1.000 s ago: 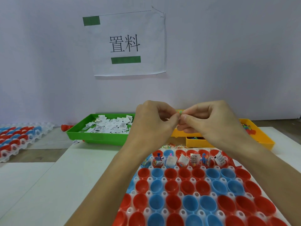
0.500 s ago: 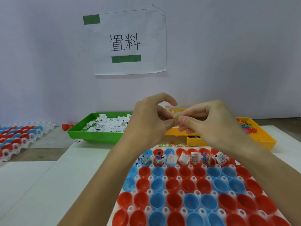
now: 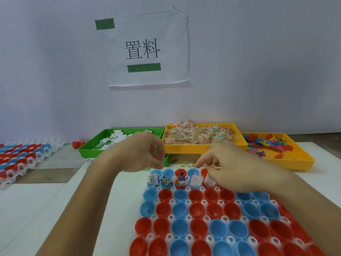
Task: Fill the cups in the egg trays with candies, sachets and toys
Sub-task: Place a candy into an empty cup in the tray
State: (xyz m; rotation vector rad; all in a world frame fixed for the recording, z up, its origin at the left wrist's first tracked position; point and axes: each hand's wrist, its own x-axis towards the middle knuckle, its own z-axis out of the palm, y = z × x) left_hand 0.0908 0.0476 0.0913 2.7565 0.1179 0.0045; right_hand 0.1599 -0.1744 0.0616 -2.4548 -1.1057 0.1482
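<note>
A white egg tray (image 3: 188,201) with red and blue cups lies in front of me. Several cups in its far row (image 3: 181,180) hold sachets, candies and toys. The nearer rows, like a red cup (image 3: 198,209), are empty. My right hand (image 3: 234,167) hovers over the right part of the far row, fingers pinched on a small candy packet (image 3: 215,162), which is blurred. My left hand (image 3: 145,152) is raised over the tray's far left corner with curled fingers; I cannot see whether it holds anything.
At the back stand a green tray (image 3: 88,154) of white sachets (image 3: 114,137), a yellow tray (image 3: 184,149) of candy packets (image 3: 199,134) and a yellow tray (image 3: 295,161) of toys (image 3: 262,143). Loose candies (image 3: 188,165) lie behind the egg tray. Another egg tray (image 3: 24,156) sits far left.
My hands, which pinched one candy packet together at chest height, have come apart and dropped. The right hand moved down onto the tray's far row.
</note>
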